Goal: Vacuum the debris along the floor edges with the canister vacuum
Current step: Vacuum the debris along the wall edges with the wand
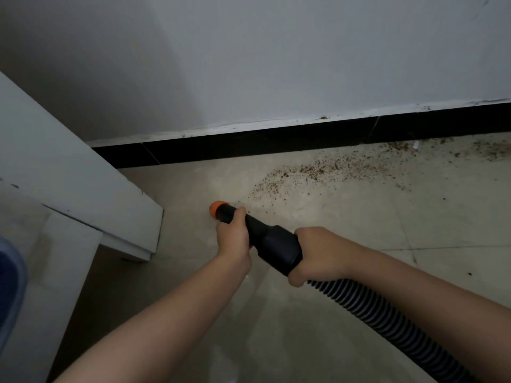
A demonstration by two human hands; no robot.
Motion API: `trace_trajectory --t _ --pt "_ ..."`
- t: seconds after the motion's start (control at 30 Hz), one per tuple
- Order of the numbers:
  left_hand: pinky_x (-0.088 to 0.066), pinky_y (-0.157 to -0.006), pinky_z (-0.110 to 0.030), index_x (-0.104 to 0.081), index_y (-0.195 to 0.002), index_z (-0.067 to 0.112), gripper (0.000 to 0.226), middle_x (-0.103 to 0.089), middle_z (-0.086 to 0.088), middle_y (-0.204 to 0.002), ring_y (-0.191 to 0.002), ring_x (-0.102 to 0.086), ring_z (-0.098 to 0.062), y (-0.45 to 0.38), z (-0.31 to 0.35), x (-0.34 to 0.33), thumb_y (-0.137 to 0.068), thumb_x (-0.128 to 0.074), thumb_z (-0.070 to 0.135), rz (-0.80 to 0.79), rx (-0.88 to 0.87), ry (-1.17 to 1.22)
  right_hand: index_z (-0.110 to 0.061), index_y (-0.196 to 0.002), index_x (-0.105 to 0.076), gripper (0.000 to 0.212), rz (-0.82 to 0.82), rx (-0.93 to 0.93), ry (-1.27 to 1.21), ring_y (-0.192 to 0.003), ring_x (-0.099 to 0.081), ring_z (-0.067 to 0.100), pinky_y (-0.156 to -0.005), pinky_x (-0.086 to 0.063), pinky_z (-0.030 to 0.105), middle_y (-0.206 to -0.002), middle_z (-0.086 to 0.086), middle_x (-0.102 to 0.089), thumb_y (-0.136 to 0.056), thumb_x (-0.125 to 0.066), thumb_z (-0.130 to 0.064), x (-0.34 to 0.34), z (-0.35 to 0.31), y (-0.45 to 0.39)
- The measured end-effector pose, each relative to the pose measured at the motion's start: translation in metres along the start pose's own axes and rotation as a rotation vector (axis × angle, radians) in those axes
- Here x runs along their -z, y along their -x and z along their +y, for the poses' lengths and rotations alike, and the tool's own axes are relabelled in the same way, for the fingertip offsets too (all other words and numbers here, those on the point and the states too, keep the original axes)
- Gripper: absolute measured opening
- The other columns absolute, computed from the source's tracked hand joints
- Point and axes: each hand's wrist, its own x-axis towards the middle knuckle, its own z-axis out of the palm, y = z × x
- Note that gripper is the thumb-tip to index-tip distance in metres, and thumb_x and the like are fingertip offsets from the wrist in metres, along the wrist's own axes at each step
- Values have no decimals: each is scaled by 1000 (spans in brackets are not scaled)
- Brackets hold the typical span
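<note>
Hands grip nozzle (265, 236): left hand (233, 239) near orange tip (217, 208), right hand (318, 255) at hose (387, 313) end; debris (326, 170) beside baseboard (276, 142).

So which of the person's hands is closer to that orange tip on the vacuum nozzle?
Left. The left hand grips the black nozzle just behind the orange tip. The right hand holds farther back, where the ribbed hose joins the nozzle.
</note>
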Motion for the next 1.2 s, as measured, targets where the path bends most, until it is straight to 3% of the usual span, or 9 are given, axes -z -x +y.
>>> trace_trajectory --t 0.13,0.23,0.33,0.47,0.57,0.67,1.0,1.2 --pt "-46 -91 -37 -43 -127 5 41 -56 -15 -110 -95 -55 -24 11 -13 5 -93 -50 27 27 -10 27 -15 -72 -43 30 -14 -3 66 -64 -51 12 -51 -39 22 -74 -2 -49 -69 -73 -20 -5 1 11" --pt "-45 -99 -40 -39 -132 7 44 -55 -13 -116 -107 -56 -26 15 -19 3 -94 -49 27 19 -15 11 -14 -75 -46 29 -23 -14 83 -64 -51 11 -51 -39 22 -75 -2 -50 -70 -73 -21 -7 6 17" --pt "-46 -99 -41 -37 -136 9 47 -53 -12 -127 -109 -55 -25 16 -16 -5 -95 -48 28 -64 -26 -62 -18 -74 -43 31 17 -48 60 -63 -51 8 -51 -40 20 -76 -3 -50 -69 -74 -21 -4 15 20" --pt "-49 -88 -32 -39 -134 7 45 -53 -13 -127 -99 -53 -21 16 -3 -32 -95 -49 28 -218 -19 -120 -19 -76 -43 33 108 -110 15 -64 -49 5 -52 -39 20 -78 -4 -49 -68 -75 -20 9 33 21" --pt "-46 -98 -40 -38 -136 8 51 -53 -13 -128 -110 -54 -27 14 4 -54 -93 -52 32 -237 -5 -184 -12 -89 -50 33 142 -159 -40 -65 -50 7 -53 -41 22 -79 -2 -51 -68 -75 -18 17 45 19" --pt "-44 -101 -43 -35 -139 11 53 -51 -12 -130 -116 -52 -29 15 3 -66 -93 -52 32 -265 -13 -190 -12 -88 -49 33 169 -183 -86 -67 -52 9 -55 -43 23 -80 0 -53 -68 -75 -16 24 52 18" --pt "-42 -103 -42 -33 -140 12 51 -53 -10 -129 -115 -54 -28 28 -32 -23 -94 -48 28 14 -95 -102 -11 -91 -50 35 -31 -61 43 -70 -53 12 -59 -44 25 -82 -1 -51 -68 -74 -20 6 34 24" --pt "-41 -103 -42 -33 -137 8 48 -54 -11 -124 -114 -54 -27 44 -33 -22 -96 -45 31 -62 -46 -111 -10 -88 -50 34 -34 -116 125 -66 -53 12 -54 -41 23 -79 -1 -51 -68 -74 -24 10 29 43"
